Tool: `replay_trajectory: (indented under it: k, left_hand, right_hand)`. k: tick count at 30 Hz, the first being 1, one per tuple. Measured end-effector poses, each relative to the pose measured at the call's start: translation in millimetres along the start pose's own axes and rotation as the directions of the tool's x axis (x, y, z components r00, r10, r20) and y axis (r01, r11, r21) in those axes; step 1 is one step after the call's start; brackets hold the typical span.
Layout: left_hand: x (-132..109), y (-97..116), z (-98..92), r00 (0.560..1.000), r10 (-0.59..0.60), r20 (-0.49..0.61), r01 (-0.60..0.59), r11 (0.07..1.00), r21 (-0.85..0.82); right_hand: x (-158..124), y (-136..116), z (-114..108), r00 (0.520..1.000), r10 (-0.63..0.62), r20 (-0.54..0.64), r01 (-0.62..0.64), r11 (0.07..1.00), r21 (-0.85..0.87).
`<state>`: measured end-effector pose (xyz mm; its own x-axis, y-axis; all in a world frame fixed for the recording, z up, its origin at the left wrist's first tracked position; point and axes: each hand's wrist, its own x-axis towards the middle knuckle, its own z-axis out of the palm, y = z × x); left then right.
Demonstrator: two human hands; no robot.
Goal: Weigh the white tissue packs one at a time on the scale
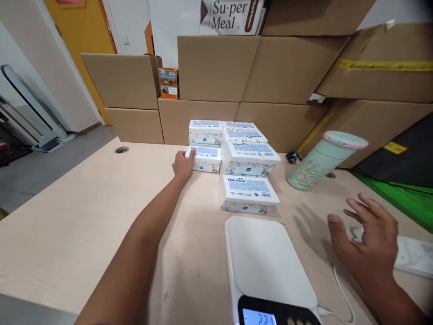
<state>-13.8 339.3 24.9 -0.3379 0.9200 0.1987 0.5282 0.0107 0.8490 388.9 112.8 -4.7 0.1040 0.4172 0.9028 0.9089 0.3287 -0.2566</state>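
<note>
Head view, progress: scale [267,257] is sitting near with its platform bare while its display is glowing; tissue packs are all resting off it, so weighing looks barely begun, judging by the layout.
Head view, left hand: left hand [182,166] is reaching far across the surface [67,225], fingers closing on the left end of the lower tissue pack [204,158]; that pack is lying under another in the far left stack.
Head view, right hand: right hand [370,237] is hovering wide, fingers spread, holding nothing, right of the scale.
Head view, other packs: single pack [248,194] is lying just beyond the scale; taller stack [248,151] is standing behind it.
Head view, surroundings: mint bottle [321,162] is standing to the right; cardboard boxes [216,67] are lining the far edge.
</note>
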Motion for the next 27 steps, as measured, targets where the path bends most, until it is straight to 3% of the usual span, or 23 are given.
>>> replay_trajectory:
  k: [3,9,17,27]
  left_hand:
    - [-2,-1,1.8,0.998,0.053,0.035,-0.053,0.999,-0.001]
    - [-1,-1,2.8,0.995,0.087,0.057,-0.086,0.996,-0.012]
    - [7,-14,4.6,0.979,0.157,0.127,-0.134,0.976,-0.173]
    - [11,-21,12.6,0.988,0.146,0.04,-0.144,0.988,-0.053]
  right_hand:
    - [-3,2,0,0.999,-0.024,0.022,0.024,1.0,-0.008]
    - [-4,-1,4,0.993,0.07,0.093,-0.071,0.997,0.016]
    - [-4,-4,9,0.98,0.128,0.155,-0.137,0.989,0.052]
    - [1,-8,2,0.978,0.152,0.146,-0.166,0.982,0.089]
